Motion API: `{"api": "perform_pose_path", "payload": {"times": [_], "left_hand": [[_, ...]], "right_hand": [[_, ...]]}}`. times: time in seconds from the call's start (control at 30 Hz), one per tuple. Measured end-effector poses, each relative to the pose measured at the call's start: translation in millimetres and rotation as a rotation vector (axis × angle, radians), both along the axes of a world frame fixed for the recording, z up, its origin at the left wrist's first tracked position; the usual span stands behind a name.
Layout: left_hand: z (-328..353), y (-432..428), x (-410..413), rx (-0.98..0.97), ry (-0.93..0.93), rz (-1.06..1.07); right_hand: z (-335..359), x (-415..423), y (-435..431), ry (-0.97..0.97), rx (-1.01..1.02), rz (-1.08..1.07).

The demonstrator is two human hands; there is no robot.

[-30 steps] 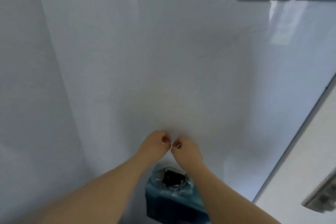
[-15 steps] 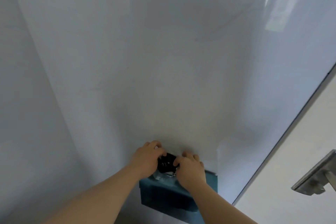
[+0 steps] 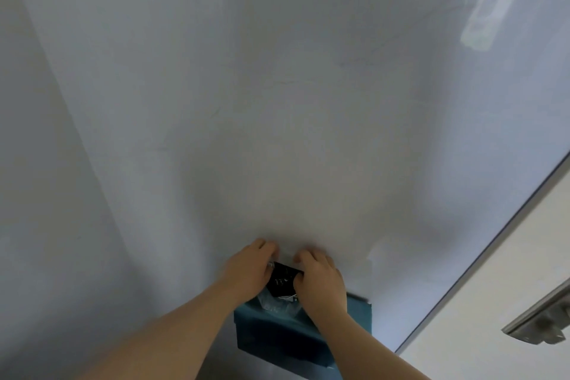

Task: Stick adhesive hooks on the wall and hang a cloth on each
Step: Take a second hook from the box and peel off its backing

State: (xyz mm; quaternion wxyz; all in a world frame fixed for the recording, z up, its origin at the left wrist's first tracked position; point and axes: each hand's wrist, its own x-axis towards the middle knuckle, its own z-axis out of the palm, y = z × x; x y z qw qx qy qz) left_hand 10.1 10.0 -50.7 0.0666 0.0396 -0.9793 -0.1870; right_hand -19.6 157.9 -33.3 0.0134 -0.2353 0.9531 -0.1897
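Teal box point(image 3: 277, 330), nearest; clear wrapper point(image 3: 276, 305) on top. Above it: black hook pack point(image 3: 283, 281), pinched at either end by left hand point(image 3: 249, 271) and right hand point(image 3: 322, 284), fingers curled. Advice: peel backing fully, keep fingertips off adhesive. Beyond: glossy white wall point(image 3: 277, 102). Far right, well apart: metal handle point(image 3: 543, 321)

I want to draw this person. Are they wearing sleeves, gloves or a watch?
No. The left arm and right arm are bare to the picture's edge: no sleeves. The left hand and right hand have no gloves; no watch, bracelet or ring shows.
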Motion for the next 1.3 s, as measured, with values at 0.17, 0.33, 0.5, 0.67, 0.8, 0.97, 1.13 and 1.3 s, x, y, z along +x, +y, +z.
{"api": "perform_pose_path", "payload": {"times": [0.17, 0.33, 0.5, 0.67, 0.8, 0.97, 1.13, 1.3], "left_hand": [[-1, 2, -5, -0.035, 0.003, -0.006], [-1, 1, -8, -0.17, -0.009, -0.041], [7, 1, -7, -0.244, 0.065, -0.084], [-2, 3, -10, -0.227, 0.1, -0.049], [-2, 4, -8, -0.043, 0.175, -0.064], [7, -4, -10, 0.244, 0.144, -0.002], [24, -5, -8, 0.459, 0.082, 0.05], [35, -1, -5, 0.663, 0.065, 0.154]], "right_hand": [[-3, -1, -4, 0.007, 0.152, 0.037], [-3, -1, -8, 0.022, 0.264, -0.012], [-5, -1, -8, 0.059, 0.255, -0.008], [-6, 3, -10, 0.169, 0.142, -0.053], [-14, -2, -7, 0.191, 0.092, -0.082], [-12, -4, -5, 0.235, -0.066, -0.085], [-9, -4, -4, 0.16, -0.275, -0.127], [1, -5, -6, 0.086, -0.27, -0.148]]}}
